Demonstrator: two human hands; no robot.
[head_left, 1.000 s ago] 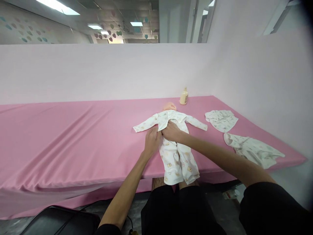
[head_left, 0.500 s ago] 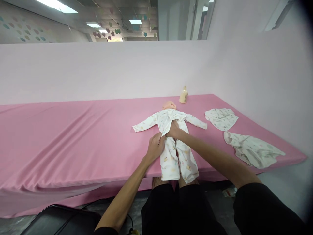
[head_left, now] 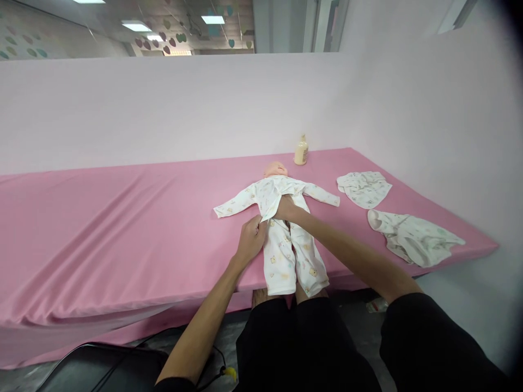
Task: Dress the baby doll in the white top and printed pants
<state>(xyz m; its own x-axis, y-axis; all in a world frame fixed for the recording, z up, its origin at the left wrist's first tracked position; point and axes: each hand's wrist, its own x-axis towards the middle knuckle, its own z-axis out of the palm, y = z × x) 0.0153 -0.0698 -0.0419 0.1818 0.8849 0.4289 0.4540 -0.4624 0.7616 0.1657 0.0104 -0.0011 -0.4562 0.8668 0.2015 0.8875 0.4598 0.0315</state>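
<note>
Nearest us are our black shorts [head_left: 265, 343], with a dark chair [head_left: 106, 370] low on the left. Past our knees, the legs of a white printed suit [head_left: 279, 261] reach over the near edge of the pink cloth [head_left: 143, 234].

Our left hand [head_left: 250, 238] is beside the suit at about its waist, the fingers closed on the lower corner of its front flap [head_left: 266, 200]. Our right hand [head_left: 285, 208] crosses the middle of the suit, its fingers tucked under that flap; they are hidden, so we cannot tell whether they grip anything. The suit's legs lie on our side of the hands, its chest and spread sleeves on the far side.

Right of our right forearm lies a crumpled garment [head_left: 417, 239], and past it a smaller white cloth [head_left: 364, 189], near one sleeve but apart. Beyond the collar we see a doll's head [head_left: 276, 169]; farther back stands a pump bottle [head_left: 301, 153], before the wall [head_left: 163, 109].
</note>
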